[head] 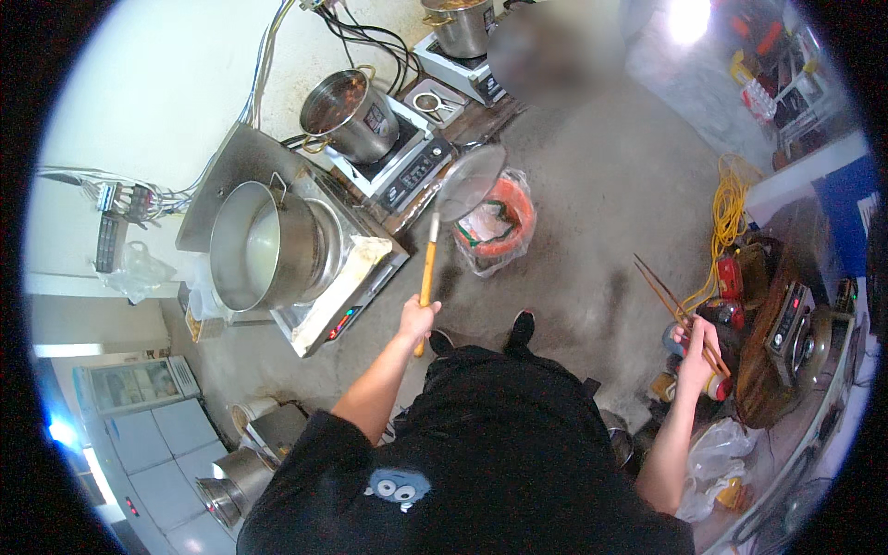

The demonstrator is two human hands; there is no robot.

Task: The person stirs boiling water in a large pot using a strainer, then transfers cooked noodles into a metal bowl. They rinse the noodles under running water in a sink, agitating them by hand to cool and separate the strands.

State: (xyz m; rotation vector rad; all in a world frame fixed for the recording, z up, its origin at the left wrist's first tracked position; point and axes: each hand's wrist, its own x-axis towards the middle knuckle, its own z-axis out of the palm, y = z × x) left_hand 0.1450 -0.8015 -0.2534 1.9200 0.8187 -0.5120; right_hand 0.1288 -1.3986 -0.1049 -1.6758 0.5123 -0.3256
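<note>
My left hand (pixel 417 319) grips the wooden handle of a round wire-mesh skimmer (pixel 472 184), whose mesh end is raised past a lined red bin (pixel 517 215). Long wooden chopsticks (pixel 662 290) are in my right hand (pixel 696 354), their tips pointing up and left over the floor. A large metal pot (pixel 260 246) with pale liquid or a pale bottom stands on the induction cooker (pixel 347 291) at the left. Beyond it, a steel stockpot (pixel 364 125) with brass-coloured handles holds reddish-brown contents on a smaller cooker (pixel 409 173).
Another stockpot (pixel 461 31) stands on a cooker farther back, near a tray (pixel 451 104) with a small strainer. A wooden table (pixel 777 333) with a hot plate (pixel 794 333) is at the right. A yellow cable (pixel 725 215) lies near it. A refrigerator (pixel 166 444) stands lower left.
</note>
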